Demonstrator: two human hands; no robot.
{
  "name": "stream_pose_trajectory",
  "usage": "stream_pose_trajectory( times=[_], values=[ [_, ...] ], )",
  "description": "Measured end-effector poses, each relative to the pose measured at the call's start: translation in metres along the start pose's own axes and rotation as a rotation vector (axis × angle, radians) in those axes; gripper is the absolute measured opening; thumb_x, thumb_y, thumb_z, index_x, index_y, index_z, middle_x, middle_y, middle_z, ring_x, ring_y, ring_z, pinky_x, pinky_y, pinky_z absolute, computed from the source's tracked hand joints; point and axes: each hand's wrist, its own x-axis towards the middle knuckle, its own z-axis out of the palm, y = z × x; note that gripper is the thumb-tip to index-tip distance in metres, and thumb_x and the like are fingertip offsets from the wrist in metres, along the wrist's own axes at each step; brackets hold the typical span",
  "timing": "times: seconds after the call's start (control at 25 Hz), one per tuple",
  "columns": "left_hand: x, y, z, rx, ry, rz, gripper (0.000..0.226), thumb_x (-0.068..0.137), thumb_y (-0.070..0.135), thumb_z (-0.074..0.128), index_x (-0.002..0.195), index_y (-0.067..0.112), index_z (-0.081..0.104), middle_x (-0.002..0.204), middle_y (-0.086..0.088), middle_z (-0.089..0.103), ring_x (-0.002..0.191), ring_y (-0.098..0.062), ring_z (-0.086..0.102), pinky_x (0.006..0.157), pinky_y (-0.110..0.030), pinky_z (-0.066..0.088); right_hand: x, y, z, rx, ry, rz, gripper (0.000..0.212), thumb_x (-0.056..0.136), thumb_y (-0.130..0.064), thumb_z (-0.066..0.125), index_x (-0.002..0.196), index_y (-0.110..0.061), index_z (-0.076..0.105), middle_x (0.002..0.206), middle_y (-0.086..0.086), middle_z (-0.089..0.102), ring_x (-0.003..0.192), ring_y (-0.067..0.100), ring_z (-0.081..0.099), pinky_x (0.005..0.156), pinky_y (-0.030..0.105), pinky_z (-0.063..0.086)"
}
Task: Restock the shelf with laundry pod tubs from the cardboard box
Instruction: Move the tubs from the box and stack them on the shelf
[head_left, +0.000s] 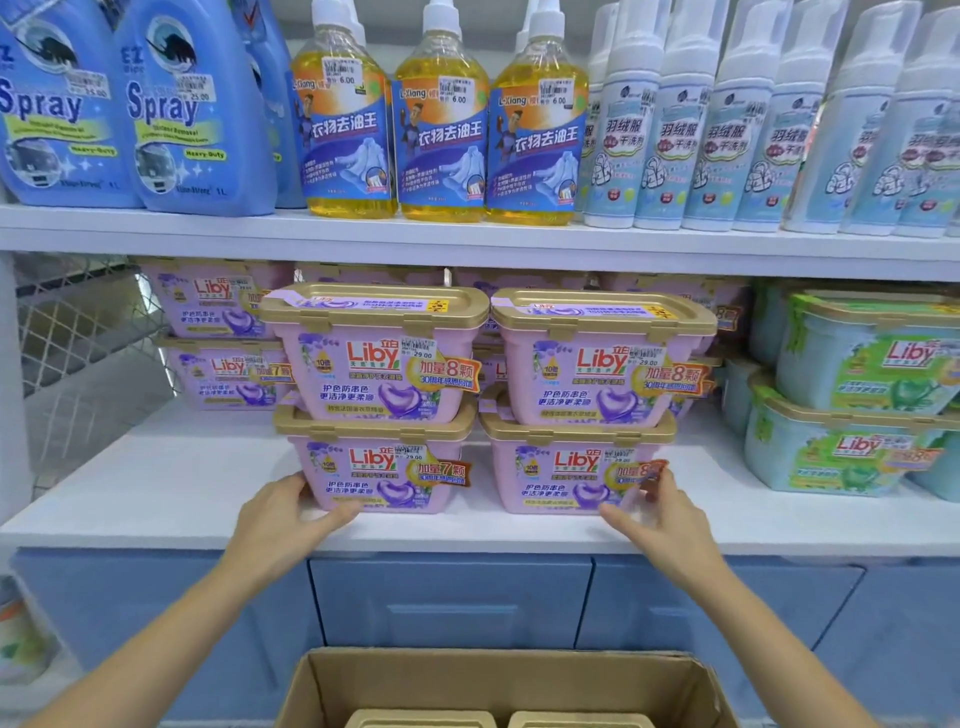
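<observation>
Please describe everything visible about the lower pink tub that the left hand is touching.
The lower left pink tub is glossy plastic with a gold clip-on lid, shut. It stands upright near the front edge of the white shelf, with an identical tub stacked on it. Its label reads Liby, with a price sticker. The left hand touches its lower left corner.

Centre frame: left hand and right hand flank two double stacks of tubs on shelf; box below.
</observation>
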Motion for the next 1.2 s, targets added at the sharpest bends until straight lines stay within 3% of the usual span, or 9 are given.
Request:
stream_pose_trajectory(
  times=[0.12,0.32,0.4,0.56,0.84,1.04,1.2],
  values=[
    [0.003,0.009,0.011,-0.051,0.182,-0.014,0.037,0.076,0.040,0.070,0.100,0.012,0.066,0.102,-0.009,0.072,0.081,-0.023,0.055,0.065,-0.031,0.037,0.010,-0.009,0.009,0.041,0.092,-0.005,0.054,0.071,-0.049,0.070,0.101,-0.018,0.037,0.093,0.002,0.060,0.082,0.026,0.057,0.069,0.034,0.041],
    [0.006,0.013,0.025,-0.036,0.329,-0.025,0.036,0.070,0.045,0.074,0.084,0.013,0.071,0.084,-0.007,0.075,0.066,-0.022,0.053,0.053,-0.026,0.036,0.024,-0.001,0.012,-0.019,0.199,-0.029,0.051,0.072,-0.047,0.071,0.096,-0.017,0.038,0.077,0.004,0.062,0.072,0.029,0.057,0.061,0.036,0.044],
    [0.011,0.019,0.032,-0.048,0.334,-0.036,0.036,0.066,0.048,0.076,0.081,0.015,0.072,0.081,-0.006,0.076,0.063,-0.022,0.052,0.051,-0.025,0.036,0.034,0.006,0.005,-0.024,0.182,-0.024,0.050,0.072,-0.046,0.071,0.096,-0.017,0.039,0.073,0.002,0.060,0.072,0.027,0.058,0.063,0.036,0.045],
    [0.025,0.036,0.047,-0.098,0.302,-0.032,0.028,0.062,0.047,0.079,0.071,0.023,0.067,0.080,-0.007,0.076,0.061,-0.021,0.052,0.051,-0.024,0.037,0.053,0.022,-0.012,-0.021,0.148,-0.016,0.049,0.073,-0.044,0.070,0.103,-0.020,0.041,0.089,0.006,0.066,0.083,0.028,0.061,0.069,0.035,0.046],
    [0.044,0.065,0.079,-0.117,0.262,-0.002,0.037,0.061,0.049,0.079,0.079,0.016,0.075,0.081,-0.005,0.077,0.063,-0.025,0.060,0.049,-0.025,0.038,0.077,0.053,-0.040,0.101,0.110,0.025,0.046,0.075,-0.040,0.070,0.108,-0.031,0.040,0.104,0.010,0.068,0.092,0.028,0.062,0.082,0.044,0.050],
    [0.054,0.082,0.095,-0.128,0.241,-0.004,0.036,0.062,0.047,0.078,0.079,0.016,0.074,0.083,-0.005,0.077,0.061,-0.020,0.055,0.047,-0.023,0.036,0.085,0.061,-0.054,0.104,0.097,0.073,0.057,0.077,-0.034,0.070,0.123,-0.018,0.041,0.107,0.001,0.064,0.103,0.028,0.061,0.091,0.045,0.048],
    [0.059,0.089,0.103,-0.129,0.231,-0.004,0.036,0.063,0.047,0.078,0.080,0.015,0.073,0.083,-0.006,0.076,0.067,-0.025,0.062,0.049,-0.025,0.036,0.087,0.062,-0.060,0.119,0.080,0.071,0.058,0.081,-0.026,0.068,0.130,-0.014,0.039,0.110,-0.004,0.057,0.110,0.025,0.057,0.093,0.039,0.045]
  ],
)
